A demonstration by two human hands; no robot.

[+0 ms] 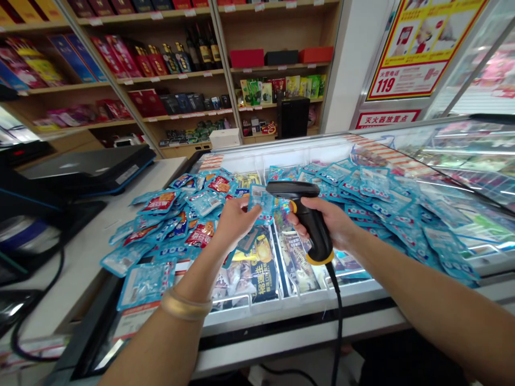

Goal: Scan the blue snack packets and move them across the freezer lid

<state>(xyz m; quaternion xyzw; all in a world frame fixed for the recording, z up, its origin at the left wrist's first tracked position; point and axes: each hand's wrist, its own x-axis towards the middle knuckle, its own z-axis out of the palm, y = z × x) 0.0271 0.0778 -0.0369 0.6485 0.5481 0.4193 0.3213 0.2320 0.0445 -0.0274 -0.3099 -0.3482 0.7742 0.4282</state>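
My right hand (pixel 325 220) grips the handle of a black barcode scanner (pixel 316 225) with yellow trim, its head pointing left. A cable runs down from its base. Just left of the scanner's head, my left hand (pixel 237 220) pinches a small blue snack packet (pixel 261 198), its barcode side facing me. Both hands are above a glass-topped freezer. To the left lies a pile of blue, red and orange snack packets (pixel 201 233). On the right is a larger heap of blue packets (pixel 370 193), mostly with their pale backs up.
The freezer (pixel 241 321) holds packaged food in white wire baskets under its glass. A counter (pixel 92 220) with a flat black device (pixel 92 166) is on the left. Stocked shelves (pixel 181 75) line the back; a wall sign (pixel 422 53) hangs at the right.
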